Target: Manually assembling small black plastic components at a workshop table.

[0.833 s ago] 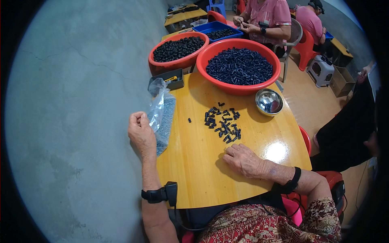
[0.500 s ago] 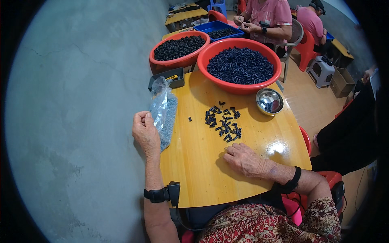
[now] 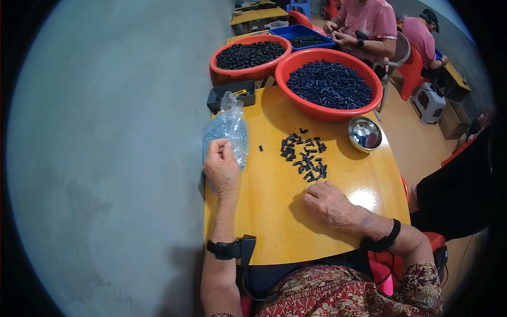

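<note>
At the left edge of the yellow table, my left hand [image 3: 222, 168] is closed in a pinch at the loose clear film of a plastic bag [image 3: 241, 134]. Small pale-blue pieces [image 3: 216, 128] fill the bag. My right hand [image 3: 334, 205] rests on the table to the right, its fingers curled inward. Whatever those fingertips may hold is hidden. Just beyond them lies a loose pile of short black cylindrical pieces [image 3: 310, 158]. One single black piece [image 3: 261, 148] sits apart, between the pile and the bag.
Two red basins of black parts, a larger one [image 3: 283, 90] and a smaller one [image 3: 213, 71], stand at the far end. A metal bowl [image 3: 365, 134] is at the right edge. A grey tray [image 3: 248, 96] sits behind the bag. Beyond, a co-worker in pink [image 3: 369, 21] handles something.
My left hand has moved right across the bag, and the clear film has shifted right with it, uncovering more pale-blue pieces. The view has shifted slightly. My right hand stays beside the pile.
</note>
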A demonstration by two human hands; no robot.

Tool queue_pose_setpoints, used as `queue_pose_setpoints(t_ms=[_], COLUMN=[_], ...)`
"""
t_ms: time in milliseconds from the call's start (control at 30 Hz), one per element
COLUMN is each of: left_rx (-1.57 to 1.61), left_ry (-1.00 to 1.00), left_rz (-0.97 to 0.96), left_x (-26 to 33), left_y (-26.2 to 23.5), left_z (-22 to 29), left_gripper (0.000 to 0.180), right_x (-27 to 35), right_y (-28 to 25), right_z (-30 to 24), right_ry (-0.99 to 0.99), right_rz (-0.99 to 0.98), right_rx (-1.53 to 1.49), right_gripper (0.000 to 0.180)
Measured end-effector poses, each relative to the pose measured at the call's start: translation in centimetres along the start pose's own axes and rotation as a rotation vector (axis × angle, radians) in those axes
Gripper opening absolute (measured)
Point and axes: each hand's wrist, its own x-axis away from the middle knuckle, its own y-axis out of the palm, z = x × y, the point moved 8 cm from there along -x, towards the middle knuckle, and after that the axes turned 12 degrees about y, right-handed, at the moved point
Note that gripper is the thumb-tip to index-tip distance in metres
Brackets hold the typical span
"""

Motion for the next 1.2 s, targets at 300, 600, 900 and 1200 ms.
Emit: queue_pose_setpoints(t_ms=[300, 600, 900, 1200], left_rx=[0.022, 0.185, 0.09, 0.009], left_ry=[0.045, 0.018, 0.089, 0.184], left_rz=[-0.064, -0.031, -0.072, -0.074], left_x=[2.0, 2.9, 3.6, 3.6], left_y=[2.0, 1.2, 1.1, 1.5], left_z=[-0.8, -1.4, -1.2, -0.5], left_gripper=[0.004, 0.004, 0.003, 0.003], right_x=[-4.9, -14.6, -19.9, -23.6], right_y=[-2.8, -2.4, -0.6, 3.2], right_z=[-0.1, -0.3, 2.9, 4.6], right_ry=[0.014, 0.099, 0.573, 0.642], right_rz=[0.141, 0.241, 0.197, 0.183], right_rx=[-0.195, -0.445, -0.821, -0.559], right_gripper=[0.012, 0.016, 0.058, 0.059])
